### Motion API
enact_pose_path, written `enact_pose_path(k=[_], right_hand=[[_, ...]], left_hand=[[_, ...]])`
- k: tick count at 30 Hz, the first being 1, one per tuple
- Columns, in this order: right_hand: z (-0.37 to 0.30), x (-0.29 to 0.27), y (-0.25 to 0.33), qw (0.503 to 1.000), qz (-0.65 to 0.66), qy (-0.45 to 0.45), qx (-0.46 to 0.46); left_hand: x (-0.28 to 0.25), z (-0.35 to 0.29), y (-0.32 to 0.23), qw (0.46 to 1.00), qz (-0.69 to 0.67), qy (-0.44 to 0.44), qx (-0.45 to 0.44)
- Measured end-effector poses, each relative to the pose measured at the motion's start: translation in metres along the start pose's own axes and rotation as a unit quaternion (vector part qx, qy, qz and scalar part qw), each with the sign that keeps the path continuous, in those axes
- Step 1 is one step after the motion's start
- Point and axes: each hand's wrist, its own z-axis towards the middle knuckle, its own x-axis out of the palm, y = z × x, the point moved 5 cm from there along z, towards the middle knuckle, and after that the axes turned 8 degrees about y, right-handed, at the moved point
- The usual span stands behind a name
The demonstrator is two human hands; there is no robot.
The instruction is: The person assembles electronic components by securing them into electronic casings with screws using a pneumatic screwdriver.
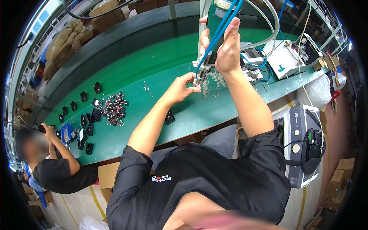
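You've got bright, even light over the table [140,124]; your left hand [179,89] and right hand [229,54] read fairly sharp, a white light [349,46] glares at the right rim, straight edges bow, corners go black, blur smears the bottom.

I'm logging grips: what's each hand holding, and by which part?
Right hand: green tool, by its body. Left hand: at the tool's tip; any hold is unclear.
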Motion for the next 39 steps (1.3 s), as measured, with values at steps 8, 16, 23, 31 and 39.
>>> enact_pose_path(k=[8,16,23,31,39], right_hand=[[-0.020,0.011,-0.009,1.000,0.024,-0.004,0.020],[-0.076,0.015,-0.041,0.998,0.026,-0.019,0.062],[-0.065,0.050,-0.042,0.992,0.087,0.024,0.086],[-0.024,0.069,-0.003,0.967,0.223,0.118,-0.031],[-0.088,0.105,-0.052,0.973,0.180,0.054,0.132]], left_hand=[[-0.009,-0.010,0.013,0.918,0.391,-0.037,0.055],[-0.034,-0.168,0.022,0.931,0.275,-0.241,-0.008],[0.010,-0.172,0.034,0.918,0.332,-0.196,-0.089],[0.007,-0.169,0.042,0.937,0.270,-0.220,-0.021],[0.009,-0.167,0.041,0.935,0.277,-0.221,-0.033]])
